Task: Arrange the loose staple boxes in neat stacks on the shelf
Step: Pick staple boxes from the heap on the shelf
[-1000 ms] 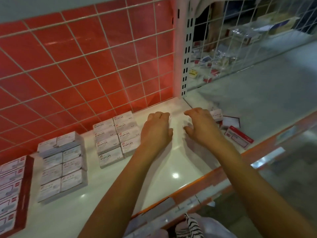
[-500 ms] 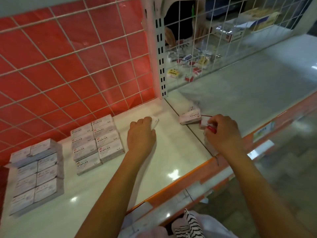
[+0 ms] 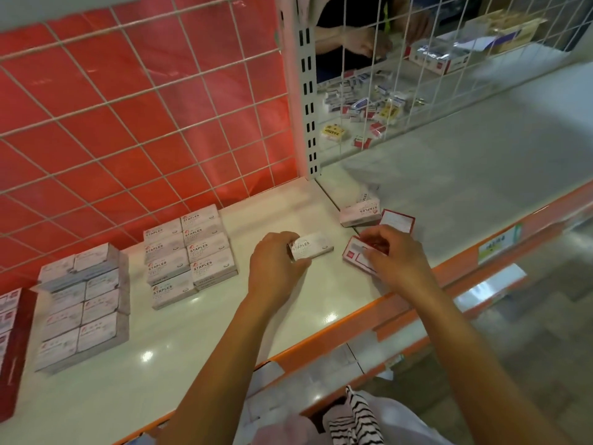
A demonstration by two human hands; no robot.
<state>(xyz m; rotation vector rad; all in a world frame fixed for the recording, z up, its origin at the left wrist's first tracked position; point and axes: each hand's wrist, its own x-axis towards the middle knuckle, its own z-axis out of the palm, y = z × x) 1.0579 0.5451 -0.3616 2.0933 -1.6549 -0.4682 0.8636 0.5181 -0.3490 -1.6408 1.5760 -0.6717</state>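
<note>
On the white shelf (image 3: 199,332), my left hand (image 3: 272,268) grips a white staple box (image 3: 313,247) by its left end; the box lies flat. My right hand (image 3: 396,258) pinches a red-and-white staple box (image 3: 354,256) lying just right of it. Behind them lie a loose white staple box (image 3: 361,213) and a red-bordered box (image 3: 398,221). A neat block of white STAPLES boxes (image 3: 189,252) stands to the left, near the red grid wall.
A second block of white boxes (image 3: 83,303) and a red stack (image 3: 12,342) stand at the far left. A white upright (image 3: 305,91) divides the shelf from the grey shelf (image 3: 481,175) on the right. Behind the wire grid lie scattered small boxes (image 3: 362,107) and another person's hands (image 3: 372,43).
My left hand has drawn the white box out toward the shelf middle, showing its top. My right hand has slid left onto the red-and-white box. The camera has turned slightly left.
</note>
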